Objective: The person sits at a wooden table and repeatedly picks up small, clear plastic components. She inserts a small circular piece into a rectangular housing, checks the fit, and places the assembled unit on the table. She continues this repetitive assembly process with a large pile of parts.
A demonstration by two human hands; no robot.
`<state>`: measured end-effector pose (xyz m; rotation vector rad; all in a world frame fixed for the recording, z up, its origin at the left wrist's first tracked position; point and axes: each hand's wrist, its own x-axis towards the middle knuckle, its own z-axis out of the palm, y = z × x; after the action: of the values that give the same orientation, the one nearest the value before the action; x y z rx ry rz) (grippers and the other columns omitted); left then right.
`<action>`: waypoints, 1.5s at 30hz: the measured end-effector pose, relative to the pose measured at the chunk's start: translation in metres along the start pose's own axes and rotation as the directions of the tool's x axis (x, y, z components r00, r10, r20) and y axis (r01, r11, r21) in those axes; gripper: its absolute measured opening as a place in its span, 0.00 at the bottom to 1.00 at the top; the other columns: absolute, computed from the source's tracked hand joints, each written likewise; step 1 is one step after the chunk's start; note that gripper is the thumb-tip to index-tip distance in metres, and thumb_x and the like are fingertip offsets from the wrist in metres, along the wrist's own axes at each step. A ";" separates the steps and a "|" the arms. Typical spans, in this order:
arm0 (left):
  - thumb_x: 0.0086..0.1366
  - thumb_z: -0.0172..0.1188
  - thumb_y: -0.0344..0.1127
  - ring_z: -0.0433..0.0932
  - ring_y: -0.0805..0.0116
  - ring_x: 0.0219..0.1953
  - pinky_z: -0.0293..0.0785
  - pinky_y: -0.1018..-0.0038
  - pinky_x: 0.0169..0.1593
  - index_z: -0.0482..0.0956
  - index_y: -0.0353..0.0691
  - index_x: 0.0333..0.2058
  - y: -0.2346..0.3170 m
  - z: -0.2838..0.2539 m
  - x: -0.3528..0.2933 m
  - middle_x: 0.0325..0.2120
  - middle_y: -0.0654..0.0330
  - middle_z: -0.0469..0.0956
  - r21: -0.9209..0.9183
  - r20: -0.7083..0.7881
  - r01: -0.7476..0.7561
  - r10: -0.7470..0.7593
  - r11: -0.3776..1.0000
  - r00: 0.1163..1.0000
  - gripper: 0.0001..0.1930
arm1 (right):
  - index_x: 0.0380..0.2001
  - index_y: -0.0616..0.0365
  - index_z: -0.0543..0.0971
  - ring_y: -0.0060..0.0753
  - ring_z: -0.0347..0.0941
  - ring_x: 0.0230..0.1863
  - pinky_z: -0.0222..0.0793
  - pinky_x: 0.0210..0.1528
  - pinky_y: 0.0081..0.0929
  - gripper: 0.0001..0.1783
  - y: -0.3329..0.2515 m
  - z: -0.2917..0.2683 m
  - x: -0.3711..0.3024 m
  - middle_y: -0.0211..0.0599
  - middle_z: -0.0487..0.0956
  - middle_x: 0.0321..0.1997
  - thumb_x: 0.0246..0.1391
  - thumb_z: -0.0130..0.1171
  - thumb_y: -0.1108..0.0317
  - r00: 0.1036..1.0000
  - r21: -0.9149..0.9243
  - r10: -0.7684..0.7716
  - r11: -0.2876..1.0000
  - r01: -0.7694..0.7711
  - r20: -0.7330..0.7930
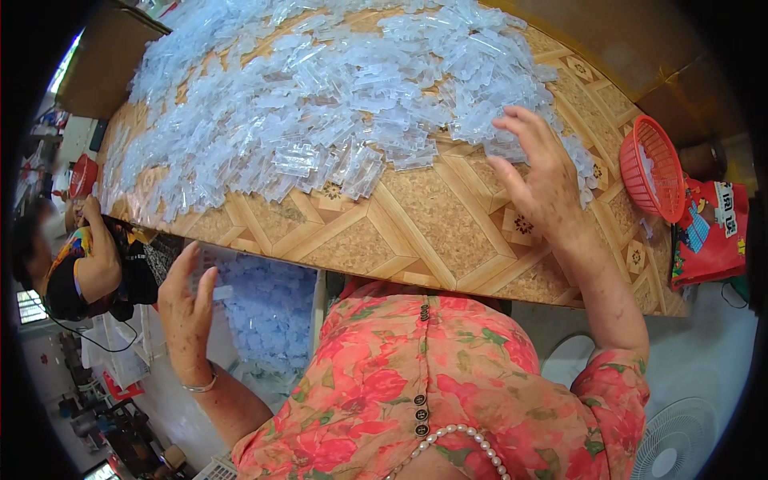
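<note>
Pieces of clear plastic (344, 88) cover the table (416, 228), probably spread for easy reach. Above it the right hand (550, 192) gapes, empty; at the table's front edge the left hand (187, 312), fingers parted, nears one loose piece (223, 293).

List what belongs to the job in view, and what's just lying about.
Belongs, it appears:
clear plastic pieces spread on the table
wood-and-cork-patterned tabletop under them
bin of similar pieces below its edge

Probably just lying about:
red packet
white fan

Unclear: red plastic basket
</note>
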<state>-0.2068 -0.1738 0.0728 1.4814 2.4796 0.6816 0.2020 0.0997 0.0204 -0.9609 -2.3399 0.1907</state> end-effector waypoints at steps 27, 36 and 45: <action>0.64 0.67 0.31 0.87 0.55 0.40 0.85 0.67 0.37 0.81 0.37 0.53 0.182 0.171 0.091 0.41 0.50 0.86 -0.519 -0.001 -0.581 0.679 0.627 0.734 0.18 | 0.53 0.57 0.80 0.52 0.79 0.50 0.74 0.53 0.44 0.20 0.024 0.033 0.032 0.47 0.83 0.47 0.63 0.62 0.57 0.957 0.126 0.282 0.949 -0.289 0.071; 0.63 0.69 0.30 0.87 0.58 0.43 0.86 0.69 0.38 0.76 0.37 0.59 0.180 0.174 0.089 0.47 0.49 0.84 -0.532 0.001 -0.530 0.627 0.660 0.779 0.25 | 0.45 0.61 0.81 0.30 0.81 0.28 0.76 0.33 0.30 0.14 0.050 0.035 0.045 0.40 0.84 0.30 0.65 0.64 0.62 0.907 0.387 0.420 0.835 -0.392 0.011; 0.58 0.73 0.31 0.84 0.52 0.39 0.84 0.66 0.41 0.62 0.30 0.68 0.205 0.192 0.077 0.46 0.42 0.79 -0.704 -0.061 -0.449 0.583 0.551 0.810 0.42 | 0.38 0.61 0.80 0.15 0.75 0.26 0.71 0.29 0.20 0.11 -0.026 0.015 0.007 0.27 0.80 0.25 0.61 0.70 0.66 0.921 0.591 0.389 0.736 -0.331 0.031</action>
<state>-0.0112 0.0315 0.0062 1.8046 1.3210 1.3222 0.1746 0.0867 0.0205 -1.0509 -1.7904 0.9500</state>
